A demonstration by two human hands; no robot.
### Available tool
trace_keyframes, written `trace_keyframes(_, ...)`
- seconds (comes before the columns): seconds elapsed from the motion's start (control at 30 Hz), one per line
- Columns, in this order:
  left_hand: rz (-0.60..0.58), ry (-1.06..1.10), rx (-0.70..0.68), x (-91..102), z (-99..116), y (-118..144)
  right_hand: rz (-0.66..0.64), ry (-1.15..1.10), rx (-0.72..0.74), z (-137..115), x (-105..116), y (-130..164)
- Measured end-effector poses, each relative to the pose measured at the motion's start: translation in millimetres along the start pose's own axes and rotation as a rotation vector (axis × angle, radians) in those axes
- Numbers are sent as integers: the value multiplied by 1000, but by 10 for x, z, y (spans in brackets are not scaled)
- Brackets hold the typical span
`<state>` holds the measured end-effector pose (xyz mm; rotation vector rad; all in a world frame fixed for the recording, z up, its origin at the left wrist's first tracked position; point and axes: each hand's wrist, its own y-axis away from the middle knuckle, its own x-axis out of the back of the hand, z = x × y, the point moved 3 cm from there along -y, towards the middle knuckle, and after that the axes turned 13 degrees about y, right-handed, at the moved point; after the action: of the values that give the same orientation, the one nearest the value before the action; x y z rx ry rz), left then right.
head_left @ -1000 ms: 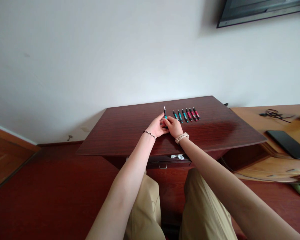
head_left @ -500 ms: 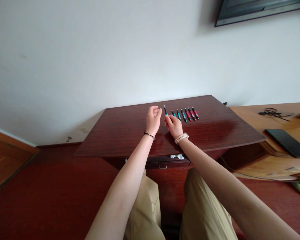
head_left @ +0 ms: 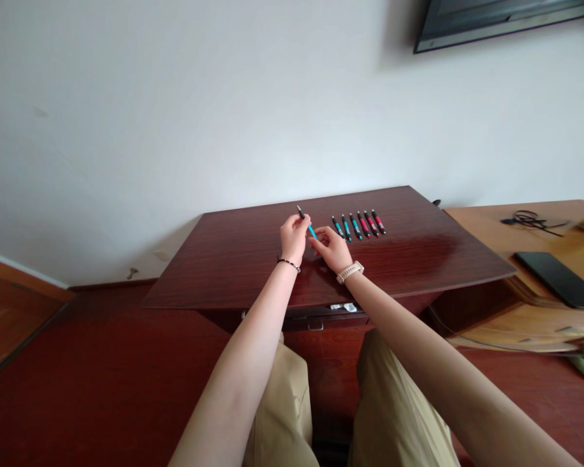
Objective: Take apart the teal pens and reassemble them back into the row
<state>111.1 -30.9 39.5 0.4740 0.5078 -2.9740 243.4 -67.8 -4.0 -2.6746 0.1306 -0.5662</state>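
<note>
Pen (head_left: 309, 227) pinched between our left hand (head_left: 293, 235) and right hand (head_left: 331, 247); next we judge it joins the pen row (head_left: 358, 224) on the tabletop (head_left: 253, 259).

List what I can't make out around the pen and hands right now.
- Teal pen, head view: middle hidden by left hand fingers; cap state too small.
- Right hand: grip hidden behind knuckles.
- Row of pens: print too small.
- Wall screen: cut off by top edge.

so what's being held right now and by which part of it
A teal pen, held between both hands: the left hand pinches its upper, dark-tipped end, the right hand its lower end.
</note>
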Motion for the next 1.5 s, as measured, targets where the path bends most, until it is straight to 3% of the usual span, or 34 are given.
trace_keyframes(0.1, 31, -19, 30, 42, -3, -34, -2, -2, -19, 7, -9, 5)
trace_keyframes(0.23, -91, -41, 200, 15, -83, -4, 31, 14, -19, 9, 8, 11)
trace_keyframes(0.37, -160, -79, 192, -23, -139, 17, 40, 30, -53, 54, 6, 4)
trace_keyframes(0.6, -123, -146, 142, -35, -231, -113, 189, 65, -78, 115, 28, 1)
trace_keyframes(0.83, -72, -320, 61, -97, -329, -164, 222, 61, -116, 117, 39, 1)
trace_keyframes(0.93, -88, -310, 123, -153, -344, -141, 236, 65, -160, 131, 43, 0)
trace_keyframes(1.17, -36, 26, 429, -231, -441, -149, 291, 159, -226, 93, 94, 13)
trace_keyframes(1.33, 1, -44, 417, -261, -543, -208, 324, 151, -249, 53, 120, 29)
trace_keyframes(1.5, 12, -139, 383, -278, -640, -261, 455, 71, -315, 86, 213, 64)
